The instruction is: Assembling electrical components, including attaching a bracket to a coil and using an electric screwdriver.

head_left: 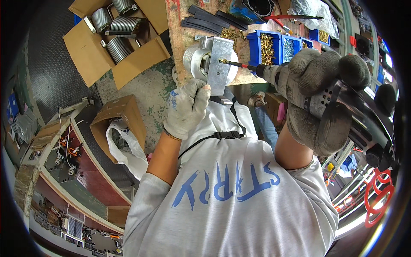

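Looking down, I see a grey long-sleeved shirt with blue lettering filling the lower centre, at about six o'clock. Both forearms rise from it toward the desk [188, 38].

At about three o'clock, my right hand [319, 96], in a grey work glove, is closed tightly around the body of a powered screwdriver [342, 111]. Its thin bit [237, 64] points toward nine o'clock and its tip touches a brass screw on a grey metal bracket [220, 64].

Just above centre, at about twelve o'clock, my left hand [186, 107], in a light grey glove, grips the lower edge of that bracket, fingers curled against it. The bracket stands upright against a round silver metal housing [193, 62], which sits at the near edge of the desk.

Farther off, at one o'clock, blue bins [267, 47] hold brass and silver screws. Black flat strips [205, 21] lie at twelve o'clock.

At eleven o'clock, an open cardboard box [111, 47] on the floor holds ribbed metal cylinders [119, 49]. At nine o'clock, a smaller cardboard box [117, 118] holds a white plastic bag [126, 150].
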Available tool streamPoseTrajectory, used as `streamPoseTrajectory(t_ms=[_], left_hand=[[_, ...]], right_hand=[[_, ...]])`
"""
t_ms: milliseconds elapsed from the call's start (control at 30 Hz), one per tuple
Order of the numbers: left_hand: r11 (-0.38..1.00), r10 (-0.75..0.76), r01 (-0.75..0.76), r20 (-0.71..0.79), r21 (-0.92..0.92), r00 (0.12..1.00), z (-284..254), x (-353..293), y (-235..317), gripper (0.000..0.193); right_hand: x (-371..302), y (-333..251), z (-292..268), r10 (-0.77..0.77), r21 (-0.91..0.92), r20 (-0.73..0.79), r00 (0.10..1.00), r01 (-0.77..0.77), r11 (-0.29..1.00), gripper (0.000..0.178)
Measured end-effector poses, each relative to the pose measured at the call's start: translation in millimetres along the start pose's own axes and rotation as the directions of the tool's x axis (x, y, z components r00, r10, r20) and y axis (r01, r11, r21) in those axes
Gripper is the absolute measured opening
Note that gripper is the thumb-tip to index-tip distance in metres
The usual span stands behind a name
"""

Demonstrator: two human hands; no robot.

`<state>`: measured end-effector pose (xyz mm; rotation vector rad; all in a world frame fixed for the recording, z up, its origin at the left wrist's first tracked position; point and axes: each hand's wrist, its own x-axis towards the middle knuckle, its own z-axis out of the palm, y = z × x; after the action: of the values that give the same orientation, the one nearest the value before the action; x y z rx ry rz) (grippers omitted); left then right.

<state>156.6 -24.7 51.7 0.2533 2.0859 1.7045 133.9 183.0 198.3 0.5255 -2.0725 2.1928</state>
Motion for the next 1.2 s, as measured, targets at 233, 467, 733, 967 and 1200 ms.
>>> streamPoseTrajectory(t_ms=[233,467,733,967,1200], left_hand=[[0.999,0.022,-0.021,-0.026,0.027,0.999,1.1,0.6,-4.9,0.013],[1.000,0.008,-0.009,-0.013,-0.016,1.000,0.5,1.1,-8.6,0.014],[0.999,-0.028,0.028,-0.004,-0.027,1.000,-0.3,2.0,-7.8,0.015],[0.997,0.082,-0.081,-0.071,0.015,0.994,0.5,3.8,-12.7,0.015],[0.998,0.057,-0.057,-0.068,0.007,0.996,0.1,2.3,-11.5,0.016]], right_hand=[[2.4,4.8,4.4,0.014,0.020,-0.018,1.000,-0.014,1.000,0.051],[-1.2,15.4,2.5,-0.025,0.020,0.011,1.000,0.025,0.999,0.053],[14.6,16.2,1.7,-0.101,-0.091,0.206,0.973,0.122,0.988,0.056],[14.0,16.7,16.7,-0.056,-0.160,0.013,0.998,0.057,0.985,0.054],[13.1,19.3,19.0,-0.014,-0.125,-0.031,0.999,0.010,0.992,0.052]])
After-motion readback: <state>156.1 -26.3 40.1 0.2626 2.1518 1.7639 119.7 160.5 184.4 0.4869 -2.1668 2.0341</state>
